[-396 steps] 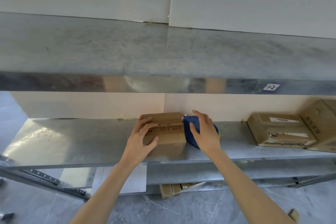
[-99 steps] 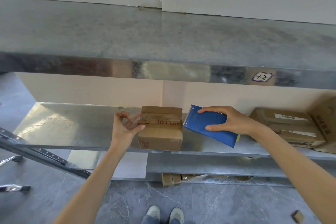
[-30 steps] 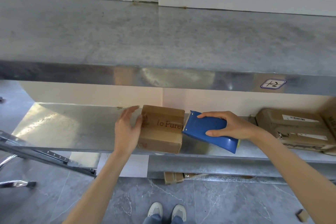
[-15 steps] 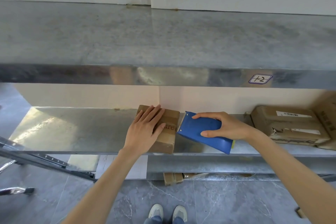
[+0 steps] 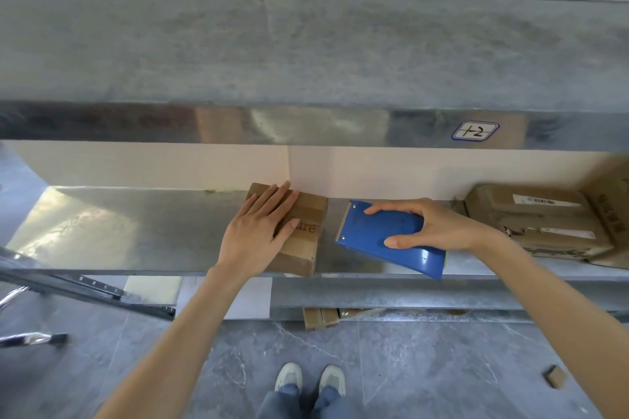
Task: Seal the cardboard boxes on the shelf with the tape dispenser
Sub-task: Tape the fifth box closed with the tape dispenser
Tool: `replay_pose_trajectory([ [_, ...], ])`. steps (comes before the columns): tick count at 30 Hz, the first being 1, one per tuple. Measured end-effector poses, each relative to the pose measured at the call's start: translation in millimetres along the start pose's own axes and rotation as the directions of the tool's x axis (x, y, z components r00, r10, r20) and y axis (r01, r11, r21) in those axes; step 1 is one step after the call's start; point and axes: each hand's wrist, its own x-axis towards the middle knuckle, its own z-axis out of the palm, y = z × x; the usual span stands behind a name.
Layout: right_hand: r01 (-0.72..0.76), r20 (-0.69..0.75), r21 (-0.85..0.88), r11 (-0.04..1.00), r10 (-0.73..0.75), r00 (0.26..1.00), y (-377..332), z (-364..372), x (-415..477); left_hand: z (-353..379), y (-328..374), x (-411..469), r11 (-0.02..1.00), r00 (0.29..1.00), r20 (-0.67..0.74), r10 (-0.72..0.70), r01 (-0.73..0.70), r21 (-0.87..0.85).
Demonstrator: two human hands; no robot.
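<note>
**Flat hand on the box, tape dispenser held beside it**

A sticker (image 5: 475, 130) on the front edge of the upper shelf (image 5: 306, 126) reads "+2" in handwriting inside a blue border. The small cardboard box (image 5: 306, 235) shows the reddish letters "ure"; the rest is under the left hand (image 5: 255, 235), which lies flat on the box top with straight fingers. The box sits at the front edge of the lower shelf (image 5: 136, 231), near its middle. Just right of it, not touching, the right hand (image 5: 432, 224) grips the blue tape dispenser (image 5: 384, 235), thumb and fingers curled round it, its metal end tilted toward the box. At the shelf's right end lie larger boxes (image 5: 531, 218) with white stickers too small to read.
</note>
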Motion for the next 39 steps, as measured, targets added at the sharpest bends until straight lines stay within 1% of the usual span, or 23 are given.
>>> replay_pose_trajectory([
  [8, -0.051, 0.054, -0.019, 0.999, 0.052, 0.997, 6, 3, 13, -1, 2, -1, 1.0, 1.0, -0.001, -0.008, 0.008, 0.022],
  [17, -0.121, 0.123, -0.043, 0.992, 0.126, 0.984, -12, 7, 33, 5, 0, 0, 1.0, 1.0, -0.021, -0.008, 0.008, 0.006],
  [19, -0.124, 0.109, -0.026, 0.992, 0.126, 0.986, -16, 0, 22, 6, -1, 0, 1.0, 1.0, -0.024, -0.007, 0.007, 0.008],
  [22, -0.11, 0.056, 0.048, 0.993, 0.107, 0.993, -23, -12, 3, 6, 0, 1, 1.0, 1.0, -0.026, -0.008, 0.009, 0.014],
  [26, -0.095, 0.059, 0.046, 0.994, 0.092, 0.994, -24, -11, -4, 5, 1, 0, 1.0, 1.0, -0.021, -0.013, 0.013, 0.004],
  [28, -0.1, 0.034, 0.053, 0.994, 0.099, 0.995, -23, -9, -6, 5, 1, 0, 1.0, 1.0, -0.022, -0.012, 0.012, 0.003],
  [30, -0.121, 0.029, 0.027, 0.992, 0.121, 0.992, -22, -5, -4, 5, 1, 1, 1.0, 1.0, -0.017, -0.011, 0.011, -0.003],
  [33, -0.153, 0.044, -0.065, 0.986, 0.156, 0.987, -20, 5, 8, 5, 1, 0, 1.0, 1.0, -0.023, -0.003, 0.003, -0.008],
  [39, -0.182, 0.054, -0.095, 0.979, 0.188, 0.981, -30, 17, 29, 5, 1, 1, 1.0, 0.999, -0.04, -0.003, 0.003, -0.006],
])
